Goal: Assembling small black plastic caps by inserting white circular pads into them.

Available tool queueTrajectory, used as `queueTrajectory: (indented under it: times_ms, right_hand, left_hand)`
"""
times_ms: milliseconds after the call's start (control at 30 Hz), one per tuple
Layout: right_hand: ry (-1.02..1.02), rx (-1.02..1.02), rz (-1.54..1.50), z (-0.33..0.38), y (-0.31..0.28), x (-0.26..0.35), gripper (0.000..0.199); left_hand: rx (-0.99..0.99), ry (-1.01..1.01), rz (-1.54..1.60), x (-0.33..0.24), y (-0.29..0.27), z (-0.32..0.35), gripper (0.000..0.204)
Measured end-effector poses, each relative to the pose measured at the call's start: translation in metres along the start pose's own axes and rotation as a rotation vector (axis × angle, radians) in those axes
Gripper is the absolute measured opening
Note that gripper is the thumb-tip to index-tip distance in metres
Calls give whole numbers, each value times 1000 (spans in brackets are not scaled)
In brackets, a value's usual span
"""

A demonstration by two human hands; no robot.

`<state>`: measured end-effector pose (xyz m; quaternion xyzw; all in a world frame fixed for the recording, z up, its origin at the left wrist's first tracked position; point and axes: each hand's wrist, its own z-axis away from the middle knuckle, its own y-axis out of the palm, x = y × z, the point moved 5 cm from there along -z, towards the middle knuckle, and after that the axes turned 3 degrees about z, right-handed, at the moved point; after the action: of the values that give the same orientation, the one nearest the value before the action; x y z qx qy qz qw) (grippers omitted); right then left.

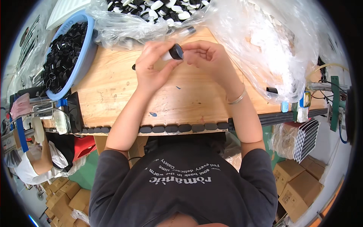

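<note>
My left hand (155, 62) is closed around a small white piece with a black oval end (176, 52), held tilted above the table. The black end faces my right hand. Fingers cover most of the white part. My right hand (208, 56) is just to the right, its fingers loosely bent and apart, fingertips close beside the black end. Whether they touch it I cannot tell. A small black tip (133, 67) shows at the left edge of my left hand; what it belongs to is hidden.
A blue tub (90, 41) of black parts stands at left. Black and white oval pieces (159, 9) lie in clear plastic at the back. A clear bag (264, 45) of white parts covers the right side. Dark pads (172, 128) line the wooden table's (113, 83) front edge. Another person (41, 159) sits at lower left.
</note>
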<state>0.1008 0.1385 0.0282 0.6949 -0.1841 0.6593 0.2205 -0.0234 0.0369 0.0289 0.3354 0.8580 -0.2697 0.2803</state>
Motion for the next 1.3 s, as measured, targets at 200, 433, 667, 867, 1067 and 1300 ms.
queueTrajectory:
  times_ms: [200,433,667,867,1067,1300]
  right_hand:
    - [-158,-119,198,2,7,1,27]
    - [-113,-111,26,-3,-3,-6,26]
    - [-31,-82,145,-3,-11,-1,25]
    - [149,-24,294,-7,-25,5,22]
    - [-87,-147,359,-75,-23,63,36]
    - [-375,-317,547,-42,-34,46,23]
  left_hand:
    - [-118,-222,167,-5,5,0,31]
    - [52,-472,305,24,3,14,13]
    - [51,-520,250,25,-4,12,17]
    - [101,-553,184,24,-11,4,20]
    - [54,-642,111,39,-46,-2,24]
    - [285,-312,-757,26,-25,-4,27]
